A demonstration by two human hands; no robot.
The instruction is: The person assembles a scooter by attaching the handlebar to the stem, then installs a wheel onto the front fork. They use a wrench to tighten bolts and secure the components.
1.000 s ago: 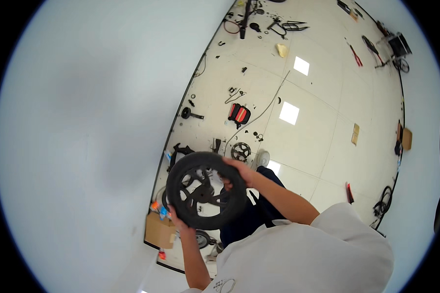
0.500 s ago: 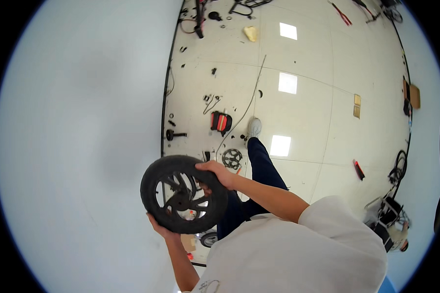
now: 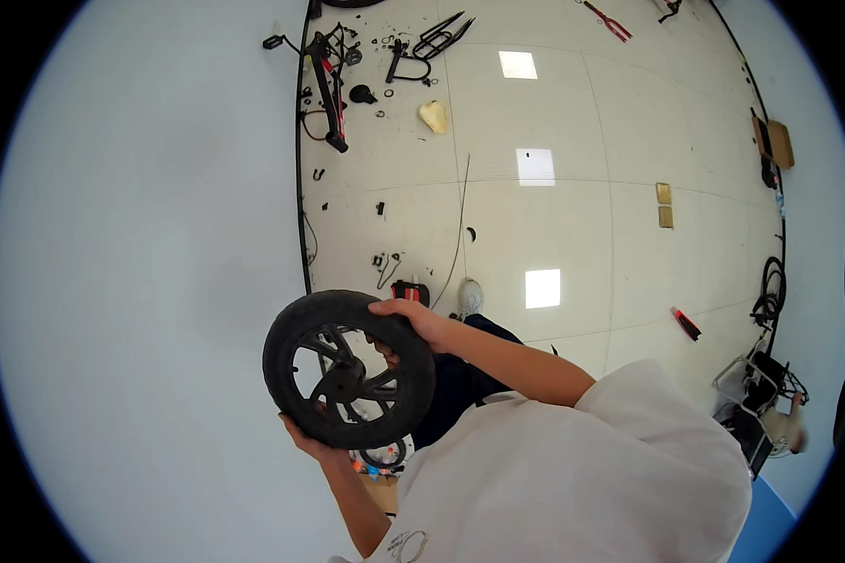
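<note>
One black wheel (image 3: 345, 378) is gripped by left hand (image 3: 312, 444) and right hand (image 3: 411, 322), both partly curled; one shirt (image 3: 573, 460) is marked with lettering (image 3: 399, 542).

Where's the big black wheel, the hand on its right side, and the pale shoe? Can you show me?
Black wheel (image 3: 342, 382): head view, on its hub.
Right hand (image 3: 417, 322): head view, on the back of the hand.
Pale shoe (image 3: 471, 297): head view, on its upper.

One held wheel (image 3: 343, 380); two tan slabs (image 3: 665, 193); one yellow piece (image 3: 433, 116); one pale shoe (image 3: 470, 296).
</note>
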